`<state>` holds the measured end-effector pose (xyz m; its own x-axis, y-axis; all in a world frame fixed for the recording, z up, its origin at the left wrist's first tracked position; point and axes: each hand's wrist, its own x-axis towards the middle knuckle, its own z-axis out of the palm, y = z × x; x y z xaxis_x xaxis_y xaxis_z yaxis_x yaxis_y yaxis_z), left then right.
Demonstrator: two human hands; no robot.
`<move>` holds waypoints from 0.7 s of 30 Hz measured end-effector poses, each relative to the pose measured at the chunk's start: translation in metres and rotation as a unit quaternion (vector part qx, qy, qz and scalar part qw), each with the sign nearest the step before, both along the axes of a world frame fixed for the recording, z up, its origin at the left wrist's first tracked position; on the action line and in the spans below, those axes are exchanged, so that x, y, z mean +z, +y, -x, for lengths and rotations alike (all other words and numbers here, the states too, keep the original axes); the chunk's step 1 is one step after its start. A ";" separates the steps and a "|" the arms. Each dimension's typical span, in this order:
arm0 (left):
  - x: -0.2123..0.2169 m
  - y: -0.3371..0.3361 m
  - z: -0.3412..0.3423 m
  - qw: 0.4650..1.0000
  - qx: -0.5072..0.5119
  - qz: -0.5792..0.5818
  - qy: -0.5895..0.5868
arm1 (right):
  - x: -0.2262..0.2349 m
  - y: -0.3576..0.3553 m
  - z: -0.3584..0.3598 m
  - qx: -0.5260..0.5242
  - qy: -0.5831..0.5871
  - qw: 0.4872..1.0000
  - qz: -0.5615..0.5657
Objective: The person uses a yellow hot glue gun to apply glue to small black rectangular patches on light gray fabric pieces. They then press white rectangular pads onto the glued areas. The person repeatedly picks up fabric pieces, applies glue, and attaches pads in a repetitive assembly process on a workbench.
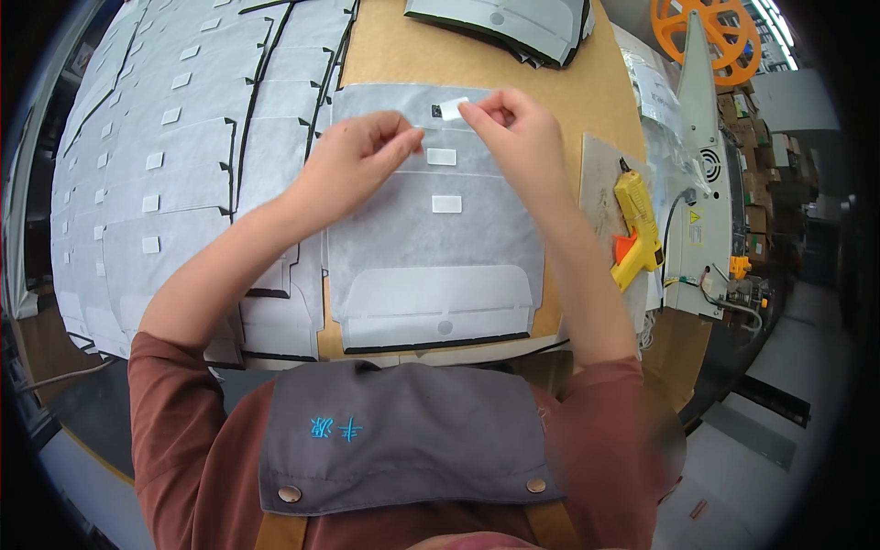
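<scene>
Right hand (521,128) pinches a white tab (453,110), long side roughly 8-to-2, dark square (436,111) at its 9 o'clock; left hand's (360,154) farther, curled, can't tell if gripping.

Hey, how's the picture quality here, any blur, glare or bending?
In the head view, the corners go black and the sheets at left bow; a smeared patch blurs the right sleeve; strip lighting glares at upper right; the yellow glue gun looks fairly sharp.
</scene>
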<state>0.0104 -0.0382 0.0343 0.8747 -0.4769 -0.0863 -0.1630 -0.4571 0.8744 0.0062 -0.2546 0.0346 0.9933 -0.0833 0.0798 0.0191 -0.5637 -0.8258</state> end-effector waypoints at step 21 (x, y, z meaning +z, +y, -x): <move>-0.050 -0.010 -0.032 0.931 -0.015 -0.164 -0.327 | -0.039 0.000 -0.030 -0.011 0.067 0.996 0.049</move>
